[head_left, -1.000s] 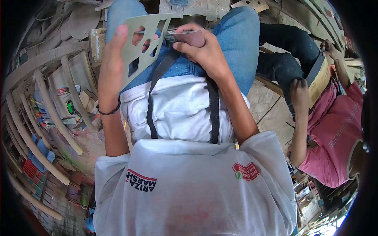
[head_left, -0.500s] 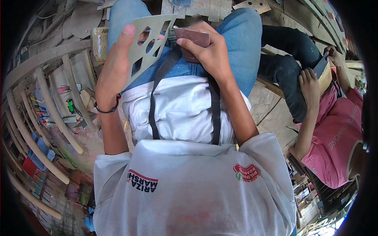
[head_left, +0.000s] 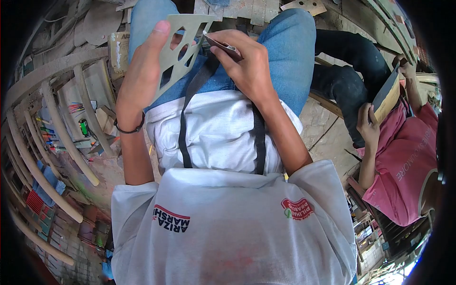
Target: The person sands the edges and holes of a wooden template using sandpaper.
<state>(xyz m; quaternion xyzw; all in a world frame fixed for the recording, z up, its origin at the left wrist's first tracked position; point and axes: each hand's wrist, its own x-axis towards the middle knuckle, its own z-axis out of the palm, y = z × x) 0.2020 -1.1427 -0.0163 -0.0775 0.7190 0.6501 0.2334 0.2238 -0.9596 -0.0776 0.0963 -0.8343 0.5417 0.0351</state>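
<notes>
My left hand (head_left: 140, 71) is closed on the left edge of a pale grey-green flat panel (head_left: 171, 61) with several diamond-shaped and rounded cutouts, its thumb along the edge and the other fingers behind it. The panel stands tilted above my jeans. In my right hand (head_left: 252, 66) is a folded piece of reddish-brown sandpaper (head_left: 216, 43), pinched between thumb and fingers. Its front corner comes right at the panel's right edge. A black strap (head_left: 202, 78) hangs below, between the two hands.
To the right sits a co-worker in a pink shirt (head_left: 403, 175), both hands on a flat board (head_left: 387, 92). Curved wooden slats (head_left: 71, 133) stand at my left, with markers and small items behind them. Wooden pieces (head_left: 237, 12) lie beyond my knees.
My right hand has turned the sandpaper from flat-on to nearly edge-on and moved it slightly left, to the panel. The panel shifted a little right. The co-worker's board has tilted and their near hand lowered.
</notes>
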